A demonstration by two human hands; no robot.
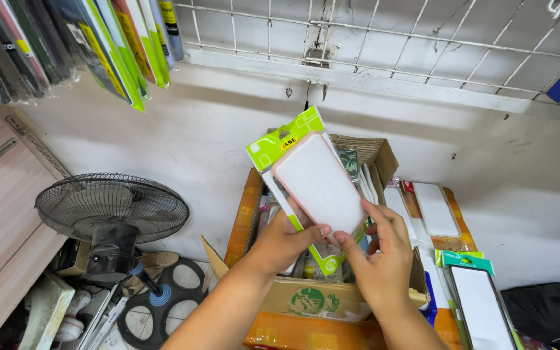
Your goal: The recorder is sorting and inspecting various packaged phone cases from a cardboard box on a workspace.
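— so, head view: what's held?
— a pink-rimmed white phone case (319, 185) in green packaging, above the open cardboard box (306, 298).
— grip?
— left hand (280, 243) and right hand (377, 253) both pinch its lower end, thumbs nearly meeting, tilting it for viewing.

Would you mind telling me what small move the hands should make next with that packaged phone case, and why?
Probably lower it into the open cardboard box. The left hand and right hand both pinch the bottom end of the phone case, in its green-and-white pack, directly above the box, which already holds similar packs.
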